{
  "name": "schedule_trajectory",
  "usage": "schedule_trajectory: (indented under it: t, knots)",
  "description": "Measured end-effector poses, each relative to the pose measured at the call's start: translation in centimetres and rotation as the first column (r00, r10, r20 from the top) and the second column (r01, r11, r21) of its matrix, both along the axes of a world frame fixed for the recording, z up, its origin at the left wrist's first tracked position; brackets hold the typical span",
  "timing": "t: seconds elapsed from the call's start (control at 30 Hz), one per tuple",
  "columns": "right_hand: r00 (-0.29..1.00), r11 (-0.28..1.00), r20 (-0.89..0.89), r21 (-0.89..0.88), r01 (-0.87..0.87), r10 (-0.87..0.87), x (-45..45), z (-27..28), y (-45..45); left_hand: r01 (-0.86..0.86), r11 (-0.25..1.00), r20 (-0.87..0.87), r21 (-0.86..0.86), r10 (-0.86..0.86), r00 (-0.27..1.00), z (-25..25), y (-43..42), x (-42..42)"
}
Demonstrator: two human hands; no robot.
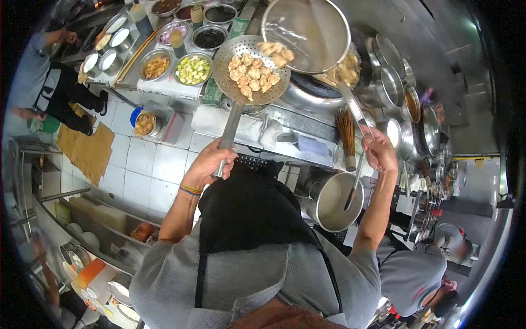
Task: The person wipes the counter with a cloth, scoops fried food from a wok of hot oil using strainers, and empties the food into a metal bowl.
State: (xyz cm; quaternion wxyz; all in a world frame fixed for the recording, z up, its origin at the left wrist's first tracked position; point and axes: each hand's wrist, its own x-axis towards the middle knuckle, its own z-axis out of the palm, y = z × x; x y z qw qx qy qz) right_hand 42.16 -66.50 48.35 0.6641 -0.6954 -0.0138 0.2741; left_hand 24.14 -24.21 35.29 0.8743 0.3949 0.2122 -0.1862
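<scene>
My left hand (pixel 212 163) is closed around the handle of a perforated skimmer (pixel 223 82), which holds browned, fried-looking chunks (pixel 253 75). My right hand (pixel 379 149) grips the handle of a round mesh strainer (pixel 307 33), raised beside the skimmer with its rim over the skimmer's right side. Blurred chunks (pixel 278 53) are between the two rims. Below my right hand, a metal shaft with a dark end (pixel 350 200) hangs over a deep pot (pixel 332 205); whether it belongs to the strainer I cannot tell. More food (pixel 346 68) shows behind the strainer.
Bowls of chopped green vegetable (pixel 193 69), browned pieces (pixel 155 64) and dark sauce (pixel 210 37) stand at the left. A bamboo brush (pixel 346 131) is near my right hand. Stacked pans (pixel 390 85) line the right. Other people work at far left and lower right.
</scene>
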Motion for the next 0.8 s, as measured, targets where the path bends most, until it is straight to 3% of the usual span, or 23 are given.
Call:
schedule_trajectory:
  t: [0.13,0.33,0.4,0.53,0.73,0.8]
  knots:
    - [0.969,0.952,0.243,-0.303,0.036,0.040,-2.6,2.1,2.7,0.022,1.000,-0.024,-0.021,-0.023,0.999,0.1,0.1,0.0]
    - [0.906,0.870,0.420,-0.426,0.246,-0.050,-3.5,4.0,-2.9,0.057,0.997,-0.069,-0.046,-0.060,0.996,-3.6,0.0,-0.2]
    - [0.876,0.814,0.482,-0.521,0.256,0.033,-4.2,5.4,-5.0,0.075,0.994,-0.086,-0.077,-0.082,0.993,-5.3,0.1,-0.2]
    - [0.899,0.690,0.432,-0.673,0.267,0.074,-5.8,8.2,-6.0,0.104,0.988,-0.092,-0.110,-0.114,0.989,-7.2,0.5,-0.2]
    - [0.934,0.648,0.342,-0.736,0.196,0.107,-5.5,8.9,-7.4,0.143,0.985,-0.103,-0.095,-0.153,0.983,-8.0,1.2,0.1]
    - [0.906,0.626,0.366,-0.764,0.160,0.215,-4.5,8.2,-7.5,0.142,0.984,-0.102,-0.111,-0.154,0.983,-8.4,1.3,0.1]
